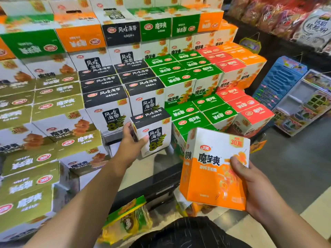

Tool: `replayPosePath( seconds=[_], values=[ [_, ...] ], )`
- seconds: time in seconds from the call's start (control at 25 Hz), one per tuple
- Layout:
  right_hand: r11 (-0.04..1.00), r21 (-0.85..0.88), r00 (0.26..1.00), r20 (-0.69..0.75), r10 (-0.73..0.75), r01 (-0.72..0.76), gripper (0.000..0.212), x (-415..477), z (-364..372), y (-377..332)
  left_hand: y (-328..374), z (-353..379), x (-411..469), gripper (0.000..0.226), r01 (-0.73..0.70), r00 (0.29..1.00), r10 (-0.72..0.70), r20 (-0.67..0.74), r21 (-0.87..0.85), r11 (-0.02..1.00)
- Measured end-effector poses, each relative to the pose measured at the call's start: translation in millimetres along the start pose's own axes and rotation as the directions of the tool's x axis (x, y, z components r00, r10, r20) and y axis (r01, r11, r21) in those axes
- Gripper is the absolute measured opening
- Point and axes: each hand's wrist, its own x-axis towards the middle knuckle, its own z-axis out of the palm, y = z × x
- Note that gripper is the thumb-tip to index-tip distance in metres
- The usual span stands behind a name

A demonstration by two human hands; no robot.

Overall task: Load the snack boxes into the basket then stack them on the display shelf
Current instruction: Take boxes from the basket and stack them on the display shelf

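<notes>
My left hand (131, 140) grips a black-topped white snack box (154, 131) by its left side, setting it on the lowest step of the stepped display shelf (161, 163), beside green-topped boxes (189, 120). My right hand (250, 178) holds an orange-and-white snack box (213, 169) tilted in front of me, thumb on its front face. No basket is clearly visible.
Stacks of olive boxes (44, 149), black boxes (105, 97), and red boxes (250, 111) fill the tiered display. Yellow-green snack packets (129, 219) lie low near my knees. Toy packs (293, 102) lean against the right shelf across a grey floor aisle (295, 158).
</notes>
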Motion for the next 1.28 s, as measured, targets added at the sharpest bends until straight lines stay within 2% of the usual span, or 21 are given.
replayPosePath(
  seconds=[0.08, 0.2, 0.36, 0.52, 0.68, 0.84, 0.96, 1.0, 1.16, 1.28],
  values=[
    [1.0, 0.001, 1.0, 0.003, 0.008, -0.008, 0.055, 4, -3, -4, -6, 0, 6, 0.075, -0.01, 1.0, 0.011, -0.025, 0.022, 1.0],
    [0.999, 0.028, 1.0, 0.0, 0.025, -0.025, 0.07, 6, -5, -7, -14, 1, 12, 0.078, -0.041, 0.999, 0.043, -0.033, 0.074, 0.996],
    [0.999, 0.038, 1.0, 0.006, 0.029, -0.029, 0.054, 8, -9, -9, -22, 6, 15, 0.076, -0.076, 0.995, 0.085, -0.06, 0.143, 0.987],
    [0.998, 0.057, 1.0, -0.004, 0.011, -0.011, 0.052, 9, -8, -7, -25, 12, 18, 0.079, -0.112, 0.984, 0.147, -0.104, 0.287, 0.951],
    [0.998, 0.062, 1.0, -0.02, -0.005, 0.006, 0.055, 9, -6, -1, -20, 17, 15, 0.078, -0.081, 0.972, 0.169, -0.164, 0.442, 0.894],
    [0.997, 0.07, 0.999, -0.031, -0.016, 0.019, 0.058, 5, -5, 7, -20, 19, 15, 0.07, -0.079, 0.96, 0.181, -0.213, 0.418, 0.905],
    [0.998, 0.057, 0.999, -0.031, -0.018, 0.02, 0.084, 0, -5, 12, -23, 16, 15, 0.055, -0.061, 0.962, 0.173, -0.214, 0.447, 0.893],
    [0.998, 0.055, 0.999, -0.035, -0.02, 0.022, 0.086, -2, -5, 15, -24, 14, 15, 0.054, -0.062, 0.967, 0.163, -0.197, 0.437, 0.897],
    [0.996, 0.07, 0.998, -0.049, -0.049, 0.052, 0.063, -7, -4, 21, -18, 10, 12, 0.074, -0.018, 0.982, 0.078, -0.173, 0.324, 0.946],
    [0.994, 0.082, 0.996, -0.064, -0.064, 0.069, 0.055, -12, -1, 23, 6, 21, -14, 0.075, -0.063, 0.965, 0.147, -0.217, 0.353, 0.933]
  ],
)
